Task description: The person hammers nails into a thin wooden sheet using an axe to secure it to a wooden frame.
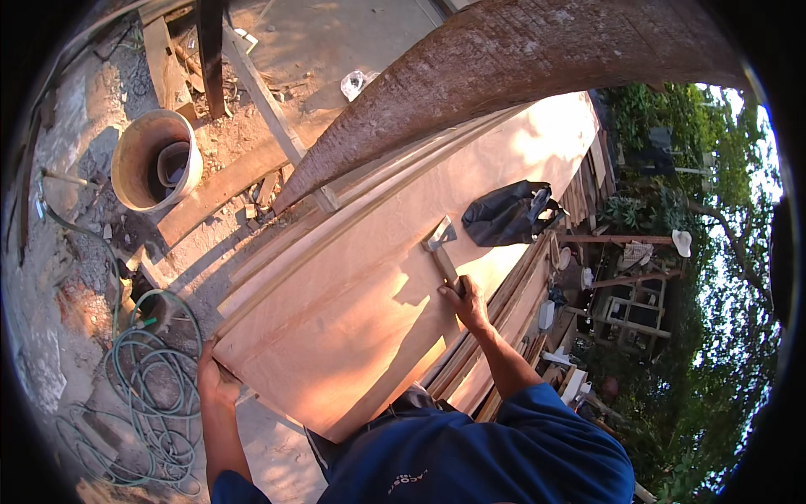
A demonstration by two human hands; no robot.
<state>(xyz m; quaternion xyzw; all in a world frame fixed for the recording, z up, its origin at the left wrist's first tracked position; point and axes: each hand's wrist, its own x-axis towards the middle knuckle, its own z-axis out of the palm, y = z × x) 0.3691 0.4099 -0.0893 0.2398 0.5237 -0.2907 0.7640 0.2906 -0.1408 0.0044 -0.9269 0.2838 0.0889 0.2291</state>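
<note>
A large reddish plywood sheet [352, 302] lies before me, its near end against my body. My left hand [217, 376] grips the sheet's near left corner, with some of its fingers hidden under the edge. In my right hand [469, 304] is a hatchet [444, 255], held by its wooden handle over the sheet. The metal head points away from me. Just beyond the head, to the right, a black plastic bag [509, 215] rests on the plywood.
A thick wooden trunk or post [478, 69] slants across above the sheet. Stacked boards [526, 296] run along the right. On the left are a bucket [156, 160], a loose plank [220, 189] and a coiled green hose [154, 384] on the ground.
</note>
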